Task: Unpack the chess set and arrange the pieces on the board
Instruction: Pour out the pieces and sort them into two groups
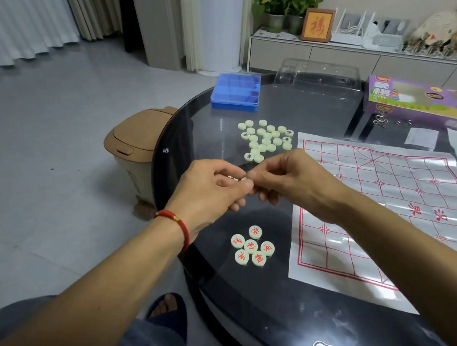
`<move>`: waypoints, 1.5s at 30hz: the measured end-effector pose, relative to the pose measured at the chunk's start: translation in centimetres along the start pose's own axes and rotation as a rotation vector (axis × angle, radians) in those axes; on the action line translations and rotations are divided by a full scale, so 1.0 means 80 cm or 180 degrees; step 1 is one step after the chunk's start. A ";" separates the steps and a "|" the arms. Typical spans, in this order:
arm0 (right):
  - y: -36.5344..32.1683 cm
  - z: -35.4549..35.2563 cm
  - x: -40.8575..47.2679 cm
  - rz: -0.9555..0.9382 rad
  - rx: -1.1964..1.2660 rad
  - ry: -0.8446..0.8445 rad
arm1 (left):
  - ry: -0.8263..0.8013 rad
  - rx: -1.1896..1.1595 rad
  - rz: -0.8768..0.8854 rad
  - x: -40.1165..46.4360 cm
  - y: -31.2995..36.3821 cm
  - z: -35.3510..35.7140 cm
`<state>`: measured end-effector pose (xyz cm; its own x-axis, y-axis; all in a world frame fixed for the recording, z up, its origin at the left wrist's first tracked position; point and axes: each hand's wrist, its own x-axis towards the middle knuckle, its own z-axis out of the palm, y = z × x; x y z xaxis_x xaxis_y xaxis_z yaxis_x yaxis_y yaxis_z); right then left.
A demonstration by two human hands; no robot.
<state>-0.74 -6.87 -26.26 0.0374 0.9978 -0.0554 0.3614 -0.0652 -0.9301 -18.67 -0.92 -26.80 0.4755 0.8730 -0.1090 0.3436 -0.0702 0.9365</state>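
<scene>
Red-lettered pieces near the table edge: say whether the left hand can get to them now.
Probably yes: the red-lettered pieces lie uncovered just below the left hand, though it is pinching something small.

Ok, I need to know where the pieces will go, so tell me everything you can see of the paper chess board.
The thin white paper chess board with its red printed grid lies flat on the dark glossy round table, right of both hands. It looks like glossy, creased sheet material. Red lines form squares, a diagonal-crossed palace shows near the far edge, and red characters mark the middle river band. No pieces stand on it. The right forearm crosses over its near left part.
</scene>
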 end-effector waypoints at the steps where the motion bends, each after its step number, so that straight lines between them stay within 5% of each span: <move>1: -0.001 0.003 0.000 0.0021 -0.0008 -0.0030 | 0.0017 -0.0024 -0.0030 0.001 -0.001 0.000; 3: 0.003 0.009 0.006 0.0038 -0.0333 0.0120 | 0.0081 0.0133 -0.0089 0.004 -0.002 -0.004; 7: 0.032 -0.002 0.042 -0.0340 -0.2367 0.0996 | 0.0398 0.1326 -0.0055 0.024 -0.014 -0.027; 10: 0.046 -0.009 0.068 -0.0197 -0.2882 0.1034 | 0.0555 0.1726 -0.0079 0.034 -0.022 -0.036; 20: 0.051 -0.008 0.067 -0.0467 -0.3193 0.1001 | 0.0696 0.1878 -0.0044 0.051 -0.028 -0.026; 24: 0.049 -0.017 0.052 -0.0143 -0.2143 0.1207 | 0.0742 0.1935 -0.0047 0.053 -0.027 -0.022; 32: 0.043 -0.016 0.019 0.0408 -0.0728 0.1061 | 0.0805 0.2103 0.0077 0.051 -0.024 -0.021; 36: 0.038 -0.019 0.010 0.0291 -0.1364 0.0636 | 0.0796 0.2244 0.0189 0.048 -0.022 -0.021; 40: 0.027 -0.014 -0.004 -0.0499 -0.2790 -0.0304 | 0.0783 0.2292 0.0420 0.036 -0.020 -0.013; 45: 0.017 -0.003 -0.030 -0.0790 -0.3070 -0.0638 | 0.0773 0.2261 0.0641 0.026 -0.017 -0.008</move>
<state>-0.11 -9.37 -27.30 -0.2658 0.9631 -0.0430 0.9387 0.2484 -0.2390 -18.65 1.31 -28.09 0.4212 0.8861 0.1935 0.7451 -0.4598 0.4832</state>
